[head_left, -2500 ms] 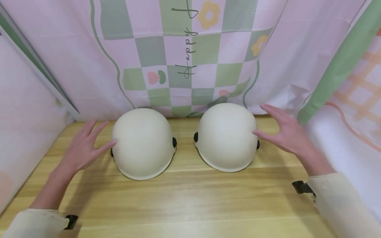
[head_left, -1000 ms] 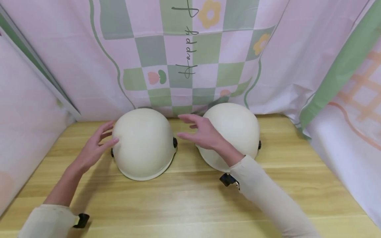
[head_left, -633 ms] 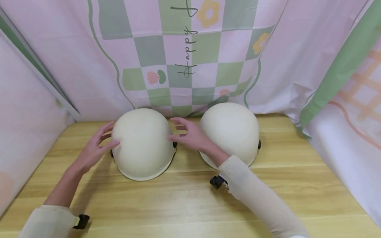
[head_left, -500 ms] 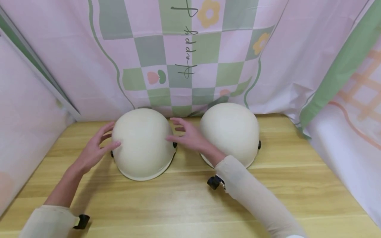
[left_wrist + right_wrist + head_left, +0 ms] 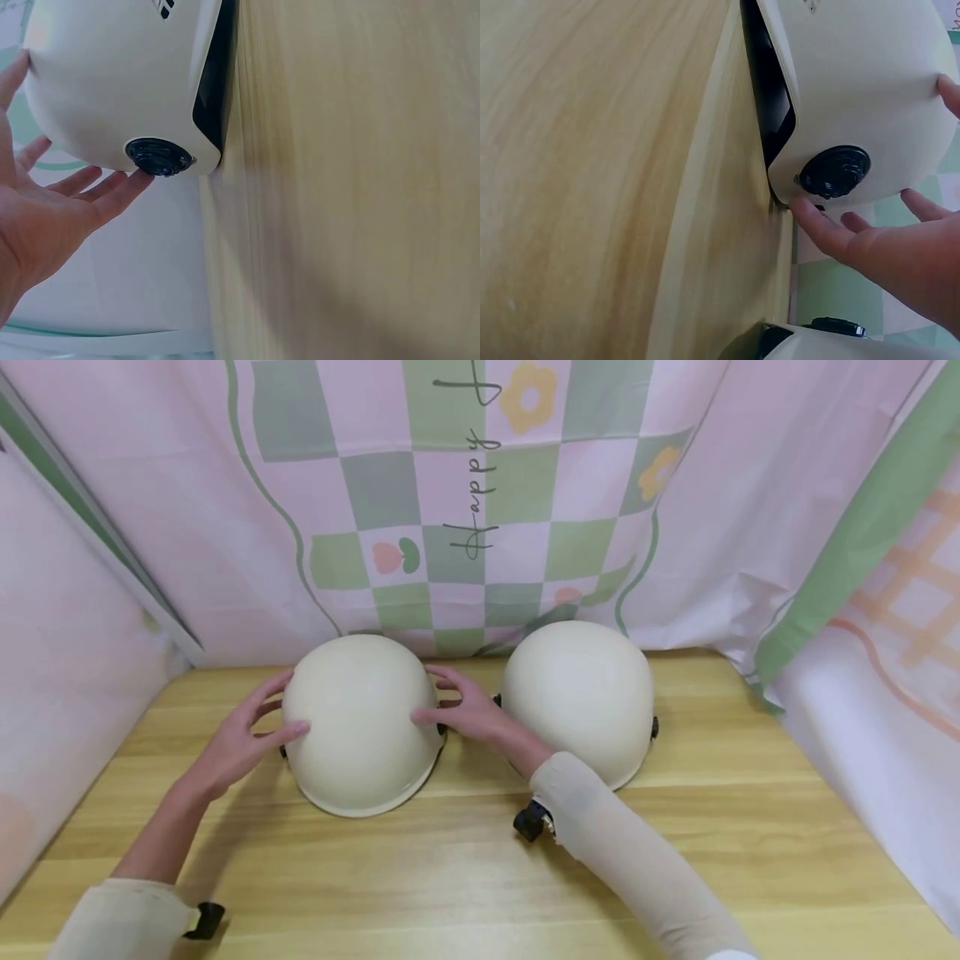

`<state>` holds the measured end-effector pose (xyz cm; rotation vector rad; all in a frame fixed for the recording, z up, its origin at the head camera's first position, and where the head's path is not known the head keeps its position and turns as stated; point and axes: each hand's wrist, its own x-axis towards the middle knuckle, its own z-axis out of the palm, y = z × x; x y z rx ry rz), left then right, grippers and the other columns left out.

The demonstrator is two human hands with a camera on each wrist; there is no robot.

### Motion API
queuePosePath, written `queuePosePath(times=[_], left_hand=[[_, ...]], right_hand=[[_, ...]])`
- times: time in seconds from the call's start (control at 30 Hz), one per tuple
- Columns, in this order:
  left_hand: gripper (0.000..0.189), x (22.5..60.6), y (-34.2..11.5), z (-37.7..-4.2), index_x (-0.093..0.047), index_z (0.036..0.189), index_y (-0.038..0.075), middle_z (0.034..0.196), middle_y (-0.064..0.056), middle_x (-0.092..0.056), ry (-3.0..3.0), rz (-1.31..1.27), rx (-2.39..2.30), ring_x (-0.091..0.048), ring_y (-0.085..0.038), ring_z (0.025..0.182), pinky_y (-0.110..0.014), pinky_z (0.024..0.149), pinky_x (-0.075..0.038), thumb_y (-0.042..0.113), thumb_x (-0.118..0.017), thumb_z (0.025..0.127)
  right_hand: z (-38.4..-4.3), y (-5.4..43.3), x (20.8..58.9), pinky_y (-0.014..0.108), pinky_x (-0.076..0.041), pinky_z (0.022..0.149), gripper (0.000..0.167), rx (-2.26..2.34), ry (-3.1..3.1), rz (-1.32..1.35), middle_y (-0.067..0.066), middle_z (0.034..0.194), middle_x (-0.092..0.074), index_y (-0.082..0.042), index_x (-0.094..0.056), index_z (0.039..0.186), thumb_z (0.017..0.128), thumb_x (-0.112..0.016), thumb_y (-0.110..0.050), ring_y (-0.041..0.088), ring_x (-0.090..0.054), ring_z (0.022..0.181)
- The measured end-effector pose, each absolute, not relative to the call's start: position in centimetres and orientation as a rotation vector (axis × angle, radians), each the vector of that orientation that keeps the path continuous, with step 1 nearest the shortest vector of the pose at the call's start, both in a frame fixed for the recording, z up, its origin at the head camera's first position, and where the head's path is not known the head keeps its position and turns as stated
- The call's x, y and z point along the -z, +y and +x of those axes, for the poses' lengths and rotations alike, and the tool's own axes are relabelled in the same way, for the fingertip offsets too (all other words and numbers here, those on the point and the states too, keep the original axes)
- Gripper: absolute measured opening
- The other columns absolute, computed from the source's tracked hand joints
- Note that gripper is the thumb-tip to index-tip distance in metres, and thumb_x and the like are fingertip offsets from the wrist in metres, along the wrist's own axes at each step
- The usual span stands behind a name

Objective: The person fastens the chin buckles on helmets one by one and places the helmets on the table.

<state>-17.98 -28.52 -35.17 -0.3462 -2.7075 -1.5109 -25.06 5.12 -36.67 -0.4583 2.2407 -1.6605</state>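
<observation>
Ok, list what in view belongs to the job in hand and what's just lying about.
Seemingly in the job:
left cream helmet
left fingers and right fingers, at its opposite sides
wood-grain table, supporting it

Apparently just about, for now:
right cream helmet, no fingers on it
"Happy"-printed checkered fabric, hanging behind

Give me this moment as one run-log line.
left hand: touches left helmet, outer side | right hand: touches its inner side | left helmet: on table | right helmet: alongside, unheld
</observation>
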Motion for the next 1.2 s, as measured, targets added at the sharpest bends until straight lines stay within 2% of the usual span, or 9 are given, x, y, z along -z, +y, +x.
queuePosePath(times=[0.07,0.17,0.37,0.6,0.83,1.03,1.1,1.2], left_hand=[[0.078,35.2,-28.5,-18.0,-0.028,0.165,0.019,0.168,-0.012,-0.026,-2.705,-0.349,1.515,-0.034,-0.046,0.146,-0.017,0.086,-0.05,0.02,-0.071,0.1],[0.078,35.3,-28.5,-18.1,-0.028,0.165,0.018,0.168,-0.012,-0.026,-2.706,-0.359,1.503,-0.034,-0.047,0.145,-0.016,0.087,-0.05,0.02,-0.071,0.1],[0.08,35.6,-28.6,-18.1,-0.028,0.165,0.017,0.167,-0.013,-0.027,-2.684,-0.401,1.518,-0.035,-0.046,0.145,-0.013,0.088,-0.049,0.015,-0.073,0.098],[0.081,35.8,-28.6,-18.1,-0.029,0.165,0.019,0.167,-0.013,-0.028,-2.661,-0.415,1.548,-0.034,-0.046,0.144,-0.012,0.088,-0.049,0.012,-0.074,0.097],[0.077,35.9,-28.6,-17.9,-0.031,0.164,0.016,0.163,-0.016,-0.032,-2.616,-0.441,1.564,-0.037,-0.046,0.142,-0.014,0.087,-0.051,0.008,-0.071,0.098],[0.074,36.0,-28.6,-17.6,-0.031,0.163,0.018,0.159,-0.02,-0.035,-2.574,-0.445,1.607,-0.038,-0.048,0.14,-0.015,0.087,-0.05,0.007,-0.068,0.1],[0.073,36.1,-28.6,-17.5,-0.031,0.163,0.019,0.158,-0.021,-0.035,-2.56,-0.445,1.623,-0.04,-0.045,0.138,-0.016,0.087,-0.051,0.006,-0.066,0.101],[0.071,36.3,-28.5,-17.5,-0.032,0.163,0.019,0.157,-0.021,-0.036,-2.542,-0.45,1.631,-0.045,-0.033,0.134,-0.018,0.088,-0.053,0.005,-0.064,0.101]], right_hand=[[-25.2,5.2,36.8,0.054,-0.044,0.111,0.081,1.653,2.236,-0.448,0.021,0.16,-0.038,-0.026,-0.04,0.16,0.09,-0.082,-0.028,0.042,-0.048,0.139],[-25.2,5.2,36.9,0.055,-0.041,0.113,0.085,1.643,2.212,-0.438,0.019,0.159,-0.038,-0.029,-0.037,0.161,0.089,-0.083,-0.03,0.04,-0.044,0.142],[-25.3,5.3,36.8,0.057,-0.036,0.116,0.096,1.64,2.151,-0.445,0.018,0.159,-0.038,-0.031,-0.03,0.164,0.086,-0.085,-0.025,0.034,-0.036,0.148],[-25.3,5.2,36.9,0.055,-0.043,0.111,0.091,1.692,2.128,-0.452,0.021,0.153,-0.043,-0.032,-0.035,0.161,0.086,-0.085,-0.019,0.039,-0.051,0.135],[-25.0,5.3,36.8,0.05,-0.049,0.102,0.089,1.725,2.165,-0.503,0.021,0.15,-0.046,-0.03,-0.039,0.16,0.085,-0.086,-0.015,0.037,-0.053,0.131],[-24.8,5.5,36.0,0.05,-0.049,0.102,0.089,1.752,2.198,-0.525,0.02,0.151,-0.046,-0.025,-0.039,0.16,0.084,-0.085,-0.013,0.038,-0.049,0.133],[-24.7,5.6,35.8,0.051,-0.049,0.103,0.088,1.762,2.199,-0.527,0.02,0.151,-0.045,-0.023,-0.039,0.159,0.085,-0.085,-0.012,0.039,-0.049,0.133],[-24.6,5.7,35.5,0.052,-0.049,0.103,0.087,1.785,2.201,-0.54,0.021,0.15,-0.046,-0.019,-0.04,0.159,0.084,-0.084,-0.01,0.04,-0.049,0.133]])
